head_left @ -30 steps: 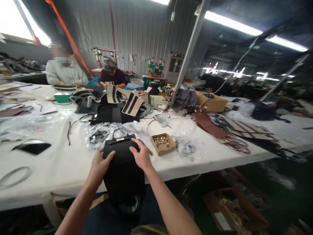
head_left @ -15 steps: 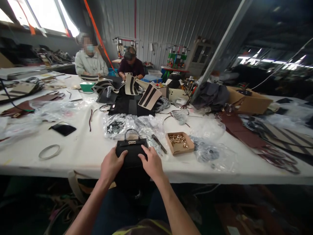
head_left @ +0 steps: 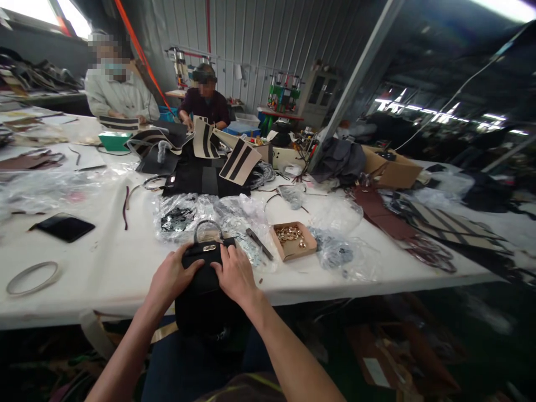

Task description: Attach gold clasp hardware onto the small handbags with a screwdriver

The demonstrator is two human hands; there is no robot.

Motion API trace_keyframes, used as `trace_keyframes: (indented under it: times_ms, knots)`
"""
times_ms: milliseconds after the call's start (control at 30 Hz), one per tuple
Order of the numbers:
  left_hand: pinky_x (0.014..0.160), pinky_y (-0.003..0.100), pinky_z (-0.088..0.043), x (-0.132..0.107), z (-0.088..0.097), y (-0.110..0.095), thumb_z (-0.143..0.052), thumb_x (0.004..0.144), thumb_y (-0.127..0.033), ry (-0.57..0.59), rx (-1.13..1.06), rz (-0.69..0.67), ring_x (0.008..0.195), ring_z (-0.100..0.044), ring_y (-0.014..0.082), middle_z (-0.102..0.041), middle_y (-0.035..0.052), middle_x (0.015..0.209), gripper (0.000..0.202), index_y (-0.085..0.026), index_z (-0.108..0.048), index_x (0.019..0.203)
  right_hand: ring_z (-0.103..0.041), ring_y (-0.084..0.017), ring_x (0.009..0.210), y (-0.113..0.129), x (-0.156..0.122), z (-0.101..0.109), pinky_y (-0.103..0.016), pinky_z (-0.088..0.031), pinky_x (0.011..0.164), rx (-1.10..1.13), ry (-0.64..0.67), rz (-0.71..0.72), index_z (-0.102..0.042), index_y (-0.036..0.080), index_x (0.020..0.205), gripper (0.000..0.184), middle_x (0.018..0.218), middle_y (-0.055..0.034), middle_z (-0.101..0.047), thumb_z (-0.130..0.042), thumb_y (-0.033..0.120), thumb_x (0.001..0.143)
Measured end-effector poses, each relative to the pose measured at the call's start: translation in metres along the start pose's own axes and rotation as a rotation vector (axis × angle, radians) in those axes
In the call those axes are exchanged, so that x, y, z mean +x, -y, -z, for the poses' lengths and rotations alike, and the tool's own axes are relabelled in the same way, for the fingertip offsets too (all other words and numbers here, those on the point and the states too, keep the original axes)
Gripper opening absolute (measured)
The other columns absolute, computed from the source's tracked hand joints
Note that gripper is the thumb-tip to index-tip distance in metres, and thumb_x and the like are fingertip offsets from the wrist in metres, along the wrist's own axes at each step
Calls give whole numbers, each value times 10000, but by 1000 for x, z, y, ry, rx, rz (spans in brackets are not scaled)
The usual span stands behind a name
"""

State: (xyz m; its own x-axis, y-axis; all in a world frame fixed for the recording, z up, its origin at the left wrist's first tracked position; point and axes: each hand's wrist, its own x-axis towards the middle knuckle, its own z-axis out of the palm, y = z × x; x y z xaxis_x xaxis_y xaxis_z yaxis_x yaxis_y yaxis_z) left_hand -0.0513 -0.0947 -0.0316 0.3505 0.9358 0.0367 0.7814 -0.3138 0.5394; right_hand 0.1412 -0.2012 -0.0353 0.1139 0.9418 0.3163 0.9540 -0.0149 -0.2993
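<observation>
A small black handbag [head_left: 204, 290] with a round top handle and a gold clasp hangs over the near edge of the white table [head_left: 117, 268], against my lap. My left hand [head_left: 171, 277] presses on its left upper side, thumb stretched across the flap. My right hand [head_left: 235, 272] rests on its right upper side, fingers bent near the clasp. Both hands hold the bag between them.
A small cardboard box of gold hardware [head_left: 292, 240] sits right of the bag, with plastic bags [head_left: 196, 215] behind. A black wallet-like piece [head_left: 63, 227] and a ring strap [head_left: 31, 277] lie at left. Two people [head_left: 117, 92] work across the table among striped panels [head_left: 238, 162].
Both hands have slid up the bag toward the clasp, the right fingers now closer to it. The camera view has swung slightly.
</observation>
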Motion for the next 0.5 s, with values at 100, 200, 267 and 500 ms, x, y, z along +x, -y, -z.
trace_keyframes:
  times_ms: [100,200,267,500]
  knots:
    - [1017,448,-568,6,0,7,-652,966,-585,-20,-63,-38,1196,-742,378,-752,157,1328,600,-245,-653,1460,-639,-365,1255,2,1,-9,-533,-561,1112,54,-51,-76,-403,104,1716,715,1345,-210,-674,-616,440,1121]
    - [909,439,-579,10,0,7,-707,893,-629,-15,-89,1,1105,-753,391,-763,163,1225,629,-208,-648,1358,-625,-389,1327,2,2,-14,-557,-544,1154,105,-88,-143,-228,50,1774,860,1449,-264,-655,-616,436,1111]
    - [767,401,-564,12,3,3,-781,805,-665,-9,-123,62,937,-759,374,-772,122,1032,670,-197,-645,1264,-626,-397,1338,2,3,-17,-572,-542,1155,131,-103,-144,-178,47,1787,882,1484,-276,-644,-600,433,1116]
    - [574,305,-517,8,1,-3,-699,855,-720,-195,-782,383,689,-667,254,-696,28,718,524,-199,-710,904,-715,-243,944,-24,7,-7,-396,-606,948,517,-69,-153,-546,206,1672,691,1060,-70,-764,-721,461,1055]
